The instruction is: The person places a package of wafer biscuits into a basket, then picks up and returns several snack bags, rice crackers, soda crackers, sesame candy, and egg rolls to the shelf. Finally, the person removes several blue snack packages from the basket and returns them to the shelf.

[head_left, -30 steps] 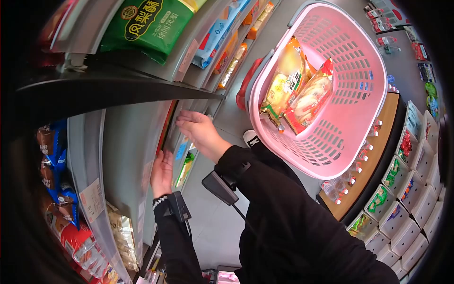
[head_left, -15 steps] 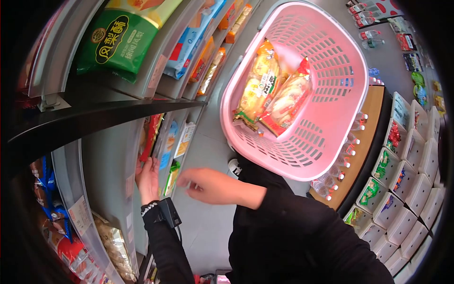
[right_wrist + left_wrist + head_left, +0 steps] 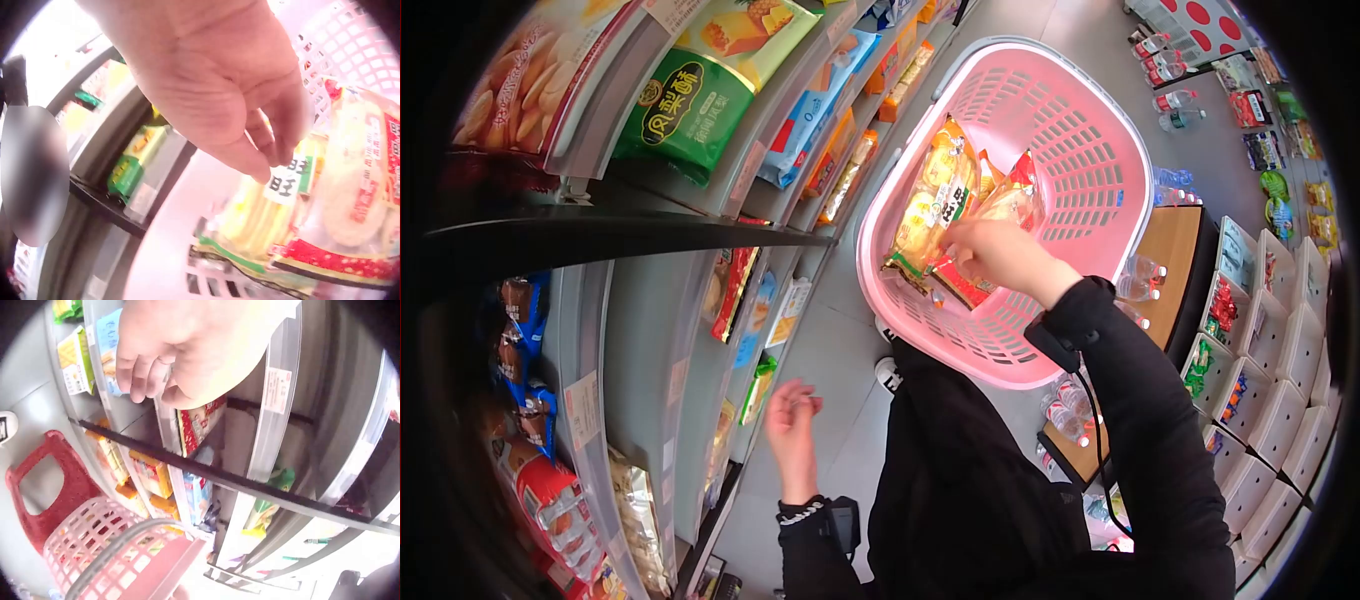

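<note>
My right hand [image 3: 1005, 255] reaches down into a pink plastic basket [image 3: 1025, 366], fingers loosely bent. In the right wrist view its thumb and fingertips are right over a yellow and green snack packet [image 3: 250, 219], overlapping the label. Beside that lies a red-edged clear packet of pale round crackers [image 3: 356, 187], partly covered by my hand in the head view. My left hand [image 3: 792, 430] hangs in the aisle by the lower shelves, fingers slightly curled around nothing. A green and white packet [image 3: 758, 388] stands on the shelf closest to it.
Packed shelves run along the left, with a green pineapple-cake bag [image 3: 688, 115] above a dark shelf bar [image 3: 600, 235]. Right of the basket are a wooden ledge [image 3: 1170, 270], water bottles [image 3: 1138, 280] and white bins [image 3: 1280, 400]. A red plastic frame [image 3: 37, 515] stands by the basket.
My right hand has moved from the shelf, across the aisle, into the basket. My left hand has drawn back from a red packet on the lower shelf, which stays there.
</note>
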The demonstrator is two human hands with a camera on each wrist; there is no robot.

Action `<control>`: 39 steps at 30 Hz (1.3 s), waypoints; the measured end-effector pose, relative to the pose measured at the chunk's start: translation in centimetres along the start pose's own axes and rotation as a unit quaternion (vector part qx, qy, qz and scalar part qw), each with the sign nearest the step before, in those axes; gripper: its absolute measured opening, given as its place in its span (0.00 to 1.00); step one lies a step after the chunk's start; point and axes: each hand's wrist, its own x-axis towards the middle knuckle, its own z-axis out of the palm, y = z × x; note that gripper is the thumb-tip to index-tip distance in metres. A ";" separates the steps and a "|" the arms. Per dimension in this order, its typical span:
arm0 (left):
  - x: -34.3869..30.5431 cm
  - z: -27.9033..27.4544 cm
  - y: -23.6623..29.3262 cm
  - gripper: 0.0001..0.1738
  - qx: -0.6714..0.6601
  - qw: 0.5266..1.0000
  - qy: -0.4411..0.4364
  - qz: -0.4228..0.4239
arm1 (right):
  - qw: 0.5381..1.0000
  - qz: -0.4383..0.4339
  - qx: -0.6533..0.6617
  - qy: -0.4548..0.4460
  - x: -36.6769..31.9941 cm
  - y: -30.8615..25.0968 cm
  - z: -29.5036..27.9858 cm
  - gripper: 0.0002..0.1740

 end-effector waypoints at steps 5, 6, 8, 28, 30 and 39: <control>-1.0 4.4 1.2 0.13 0.048 0.992 -0.117 0.013 | 0.979 0.022 -0.191 -0.074 -0.1 -0.6 2.7 0.14; -0.9 4.8 1.1 0.13 0.064 0.987 -0.142 0.027 | 0.979 0.020 -0.190 -0.074 -0.3 -0.5 2.6 0.14; -1.1 5.9 1.2 0.13 0.081 0.983 -0.159 0.051 | 0.985 -0.001 -0.168 -0.049 -1.0 -0.6 1.5 0.13; -8.7 11.5 14.4 0.25 0.212 0.902 -0.195 0.322 | 0.949 -0.293 -0.020 0.114 -7.3 -18.6 -16.6 0.06; -10.3 8.7 13.8 0.25 0.243 0.906 -0.230 0.261 | 0.921 -0.364 -0.064 0.120 -7.5 -22.1 -14.6 0.08; -17.7 -1.5 4.2 0.21 -0.198 0.970 -0.125 0.068 | 0.951 -0.265 0.151 0.049 -10.5 -24.2 -4.9 0.21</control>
